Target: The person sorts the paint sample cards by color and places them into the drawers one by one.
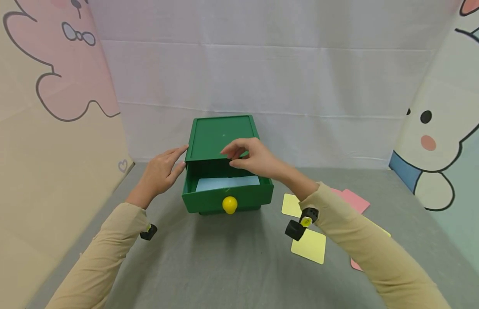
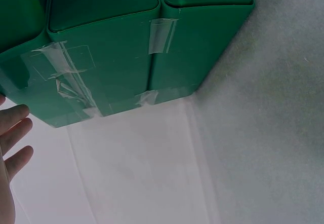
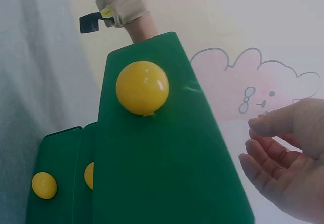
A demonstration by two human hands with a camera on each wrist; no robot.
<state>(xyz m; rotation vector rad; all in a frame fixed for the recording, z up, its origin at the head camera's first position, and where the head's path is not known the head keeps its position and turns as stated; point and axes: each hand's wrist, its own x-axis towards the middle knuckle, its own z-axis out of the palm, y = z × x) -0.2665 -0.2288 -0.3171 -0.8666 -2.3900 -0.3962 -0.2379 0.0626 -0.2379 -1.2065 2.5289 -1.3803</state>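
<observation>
Left hand [image 1: 158,174]: fingers released, extended, grasping nothing. Tips lie at the left edge of the green cabinet [image 1: 221,133]; whether they bear on it cannot be confirmed.

Right hand [image 1: 252,159]: fingers loosely bent, released, with no item seen between them. They hang over the pulled-out top drawer [image 1: 208,201], clear of its contents.

The light-blue cards [image 1: 227,183] lie inside that drawer, below the right fingers; their exact count cannot be told. The yellow knob [image 1: 229,205] is on the drawer front, lower and nearer the person than both sets of fingers. Clear tape [image 2: 162,35] joins the stacked green units, to the right of the left fingers in the left wrist view. Yellow cards [image 1: 309,246] and pink cards [image 1: 357,200] lie on the surface [image 1: 224,266], to the right of the right fingers.

Handling, in judgement: the cards should be light, thin and flexible, best pinched at an exposed edge. The drawer appears rigid, light plastic; the rounded knob may be slippery and is best gripped around its sides, with the cabinet steadied at its side wall.
</observation>
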